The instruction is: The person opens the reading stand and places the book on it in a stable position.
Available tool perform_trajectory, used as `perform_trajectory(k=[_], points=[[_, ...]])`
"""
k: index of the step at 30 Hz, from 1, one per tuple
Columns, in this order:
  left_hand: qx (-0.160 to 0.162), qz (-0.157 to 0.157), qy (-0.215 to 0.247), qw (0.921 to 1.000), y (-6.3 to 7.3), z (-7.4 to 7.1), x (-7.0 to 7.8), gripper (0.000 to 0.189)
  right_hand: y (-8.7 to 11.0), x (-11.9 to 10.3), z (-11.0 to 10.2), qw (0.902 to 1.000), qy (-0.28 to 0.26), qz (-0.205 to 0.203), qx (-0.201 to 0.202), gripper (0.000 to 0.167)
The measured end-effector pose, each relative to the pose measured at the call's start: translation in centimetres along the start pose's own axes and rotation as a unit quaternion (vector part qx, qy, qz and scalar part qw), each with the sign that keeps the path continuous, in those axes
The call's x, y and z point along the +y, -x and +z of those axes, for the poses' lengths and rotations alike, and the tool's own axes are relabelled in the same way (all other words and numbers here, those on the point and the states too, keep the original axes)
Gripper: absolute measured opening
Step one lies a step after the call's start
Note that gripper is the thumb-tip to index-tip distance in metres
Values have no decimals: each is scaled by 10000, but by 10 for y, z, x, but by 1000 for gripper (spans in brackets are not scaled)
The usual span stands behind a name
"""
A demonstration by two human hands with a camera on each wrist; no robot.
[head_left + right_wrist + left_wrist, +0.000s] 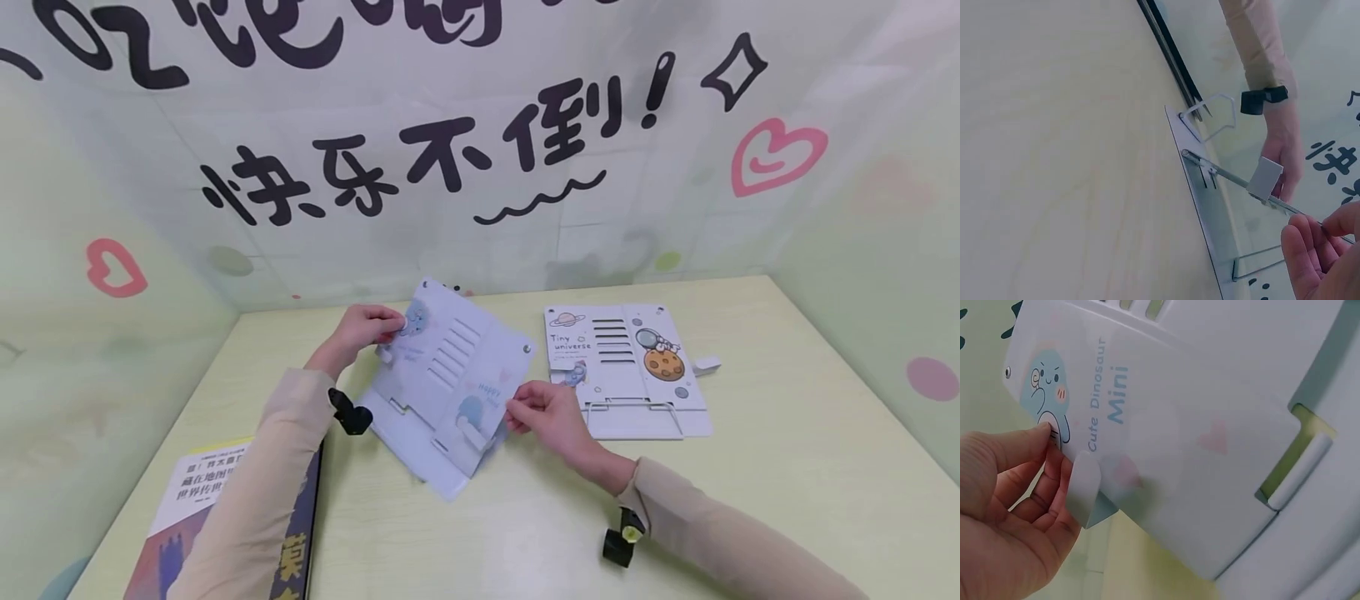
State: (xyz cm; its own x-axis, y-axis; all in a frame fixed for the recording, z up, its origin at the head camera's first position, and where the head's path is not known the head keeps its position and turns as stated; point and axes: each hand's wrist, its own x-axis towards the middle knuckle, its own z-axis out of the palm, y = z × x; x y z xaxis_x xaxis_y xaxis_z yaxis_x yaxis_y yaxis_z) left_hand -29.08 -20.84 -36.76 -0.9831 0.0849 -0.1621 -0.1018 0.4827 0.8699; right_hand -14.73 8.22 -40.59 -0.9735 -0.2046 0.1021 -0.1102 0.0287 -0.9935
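A white folding book stand printed with a blue dinosaur is raised at a slant over its base plate. My left hand pinches the panel's left edge, thumb on the dinosaur picture, beside a small folded side tab. At the opposite edge my right hand pinches the panel between thumb and fingers. From the right wrist view the panel shows edge-on above the base, with a wire hoop standing out near one end.
To the right, a second white book stand with an astronaut print lies on the table. Books lie at the left, partly under my left sleeve. A printed backdrop rises behind the table.
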Motion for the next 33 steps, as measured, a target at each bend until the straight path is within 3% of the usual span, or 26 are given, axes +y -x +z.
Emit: perform_trajectory(k=[9, 17, 33], points=[[34, -280, 239, 9993, 14, -10, -10, 29, -25, 1, -13, 9977, -1, 498, 455, 11], [23, -323, 413, 9986, 25, -16, -20, 29, -44, -4, -18, 9941, 394, 743, 682, 11], [75, -397, 526, 9978, 40, -18, -27, 29, -75, -5, -24, 9903, 562, 937, 855, 13]])
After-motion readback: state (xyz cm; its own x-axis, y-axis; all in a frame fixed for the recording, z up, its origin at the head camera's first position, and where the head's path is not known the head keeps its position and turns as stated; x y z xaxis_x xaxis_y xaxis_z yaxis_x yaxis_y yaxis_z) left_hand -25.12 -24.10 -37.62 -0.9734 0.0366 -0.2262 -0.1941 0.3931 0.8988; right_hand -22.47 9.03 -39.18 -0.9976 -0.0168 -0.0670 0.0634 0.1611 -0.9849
